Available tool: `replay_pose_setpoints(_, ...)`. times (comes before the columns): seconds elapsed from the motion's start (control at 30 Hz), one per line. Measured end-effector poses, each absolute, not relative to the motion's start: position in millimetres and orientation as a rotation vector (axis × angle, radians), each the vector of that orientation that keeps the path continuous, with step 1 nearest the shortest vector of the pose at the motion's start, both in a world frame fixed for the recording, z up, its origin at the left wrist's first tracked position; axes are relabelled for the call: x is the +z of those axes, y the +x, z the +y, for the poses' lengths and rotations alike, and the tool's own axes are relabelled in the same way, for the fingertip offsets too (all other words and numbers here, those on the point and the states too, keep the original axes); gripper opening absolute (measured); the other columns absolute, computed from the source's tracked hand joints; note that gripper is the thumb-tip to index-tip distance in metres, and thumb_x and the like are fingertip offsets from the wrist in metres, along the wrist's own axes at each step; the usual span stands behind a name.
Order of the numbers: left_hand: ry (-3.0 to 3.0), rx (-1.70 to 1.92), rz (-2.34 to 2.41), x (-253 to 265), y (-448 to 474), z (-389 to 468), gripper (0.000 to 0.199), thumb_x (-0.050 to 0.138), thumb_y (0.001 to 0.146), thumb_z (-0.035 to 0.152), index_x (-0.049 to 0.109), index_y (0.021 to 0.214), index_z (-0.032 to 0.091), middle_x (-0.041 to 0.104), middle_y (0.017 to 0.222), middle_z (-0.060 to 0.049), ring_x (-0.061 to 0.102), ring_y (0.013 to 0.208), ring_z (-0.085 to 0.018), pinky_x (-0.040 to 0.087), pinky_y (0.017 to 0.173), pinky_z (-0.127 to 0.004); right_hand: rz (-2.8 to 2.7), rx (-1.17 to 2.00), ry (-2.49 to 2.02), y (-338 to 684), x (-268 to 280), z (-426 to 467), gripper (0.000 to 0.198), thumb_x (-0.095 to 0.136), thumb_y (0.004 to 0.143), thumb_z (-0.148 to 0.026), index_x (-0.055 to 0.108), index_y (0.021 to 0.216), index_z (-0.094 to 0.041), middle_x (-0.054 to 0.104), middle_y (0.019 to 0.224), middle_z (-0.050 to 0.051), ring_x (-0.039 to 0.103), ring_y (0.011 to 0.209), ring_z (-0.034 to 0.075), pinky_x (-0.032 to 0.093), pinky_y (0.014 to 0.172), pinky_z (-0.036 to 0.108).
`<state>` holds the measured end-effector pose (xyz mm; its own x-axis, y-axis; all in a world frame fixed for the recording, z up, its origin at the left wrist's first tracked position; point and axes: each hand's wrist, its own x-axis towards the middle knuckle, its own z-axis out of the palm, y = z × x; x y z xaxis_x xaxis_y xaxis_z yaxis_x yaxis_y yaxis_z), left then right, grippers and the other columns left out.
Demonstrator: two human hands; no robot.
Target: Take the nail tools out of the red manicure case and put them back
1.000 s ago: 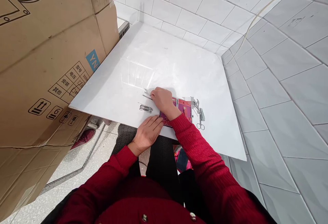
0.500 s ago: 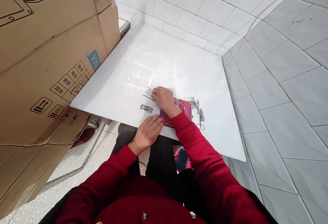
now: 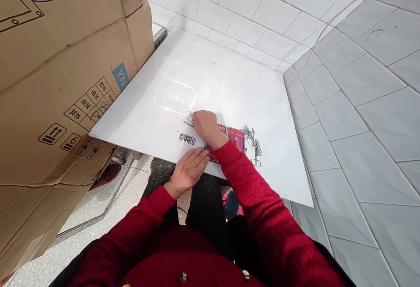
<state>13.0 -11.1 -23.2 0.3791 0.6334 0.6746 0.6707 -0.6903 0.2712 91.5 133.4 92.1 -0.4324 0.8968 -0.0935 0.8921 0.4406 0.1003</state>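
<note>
An open, hinged manicure case (image 3: 236, 137) with a reddish-purple lining lies near the front edge of the white board. Its left half is partly covered by my right forearm. My left hand (image 3: 190, 166) rests with fingers stretched out, the tips touching the case's left edge. Over slim metal tools (image 3: 188, 124) left of the case, my right hand (image 3: 206, 125) is closed, and whatever its fingers hold is hidden. A nail clipper (image 3: 187, 138) lies between these tools and my left hand. Right of the case are small scissors (image 3: 256, 162), another nail clipper (image 3: 258, 147) and other metal tools.
The white board (image 3: 229, 81) spans the space before me, up to the tiled wall (image 3: 249, 20). A tall cardboard box (image 3: 82, 59) stands against its left side. A pale cable (image 3: 328, 24) runs along the right wall. My legs are under the front edge.
My right hand has shifted slightly to the left over the slim metal tools, its forearm with it. My left hand stays in place at the case.
</note>
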Motion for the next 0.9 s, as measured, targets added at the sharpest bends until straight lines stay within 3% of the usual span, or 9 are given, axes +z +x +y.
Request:
replay_pose_setpoints(0.27,-2.611,-1.232,-1.232,-27,12,-12,0.036,0.048,0.106,0.013,0.065,0.138,0.017,0.072,0.138,-0.012,0.061,0.140,-0.026,0.054,0.117,-0.049,2.504,-0.115,1.573,91,100,140,0.021,0.057,0.098,-0.018,0.077,0.103,-0.016,0.079,0.102,0.013,0.072,0.096,0.028,0.043,0.071,0.032)
replay_pose_setpoints(0.53,-2.569,-1.223,-1.166,-23,11,-10,0.031,0.050,0.105,0.012,0.067,0.131,0.013,0.073,0.135,-0.014,0.063,0.136,-0.026,0.054,0.116,-0.047,2.618,-0.269,1.650,99,96,136,0.021,0.049,0.100,-0.014,0.070,0.098,-0.017,0.077,0.110,0.011,0.068,0.094,0.022,0.045,0.075,0.030)
replay_pose_setpoints(0.63,-2.574,-1.226,-1.175,-21,10,-10,0.032,0.048,0.106,0.013,0.066,0.133,0.014,0.073,0.136,-0.013,0.061,0.138,-0.025,0.053,0.116,-0.046,2.716,-0.587,1.831,117,93,137,0.016,0.051,0.100,-0.016,0.065,0.093,-0.018,0.075,0.093,0.006,0.066,0.083,0.019,0.046,0.074,0.029)
replay_pose_setpoints(0.77,-2.559,-1.250,-1.175,-18,10,-10,0.032,0.047,0.107,0.014,0.064,0.134,0.014,0.073,0.135,-0.013,0.062,0.137,-0.025,0.054,0.114,-0.046,2.669,-1.344,2.092,155,84,140,0.008,0.055,0.094,-0.019,0.062,0.099,-0.019,0.064,0.067,-0.004,0.058,0.059,0.014,0.047,0.063,0.026)
replay_pose_setpoints(0.9,-2.570,-1.226,-1.192,-15,10,-9,0.032,0.046,0.108,0.014,0.064,0.134,0.016,0.072,0.135,-0.012,0.063,0.136,-0.025,0.054,0.114,-0.046,2.647,-1.736,2.234,191,72,139,0.044,0.061,0.084,-0.021,0.060,0.128,-0.019,0.063,0.065,-0.009,0.055,0.054,0.012,0.047,0.059,0.026)
